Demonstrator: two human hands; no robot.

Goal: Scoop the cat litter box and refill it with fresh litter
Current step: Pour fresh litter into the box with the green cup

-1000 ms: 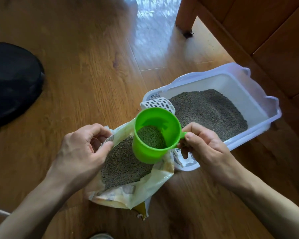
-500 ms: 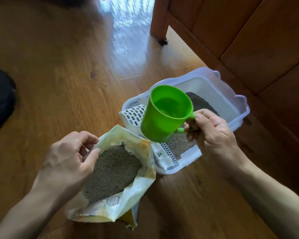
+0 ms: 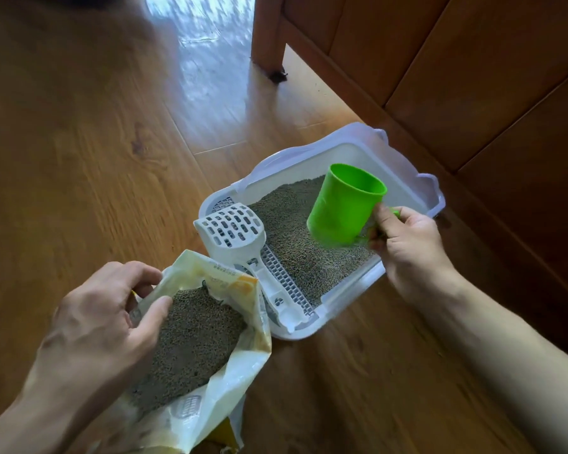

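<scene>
A white litter box [image 3: 407,172] sits on the wooden floor, partly filled with grey-green litter [image 3: 289,231]. Over it my right hand [image 3: 407,247] grips the handle of a green cup [image 3: 345,209], tilted with its mouth facing away toward the far side of the box. A white slotted scoop [image 3: 233,231] lies on the box's near-left corner. My left hand [image 3: 109,319] pinches the rim of the open litter bag [image 3: 240,329], which stands just left of the box and holds more litter.
A wooden cabinet [image 3: 456,77] with a leg [image 3: 269,31] stands close behind and to the right of the box. Wooden floor [image 3: 79,142] stretches to the left and far side.
My right hand has carried the green cup from above the bag to over the litter box and tipped it away from me. My left hand has stayed on the bag's rim.
</scene>
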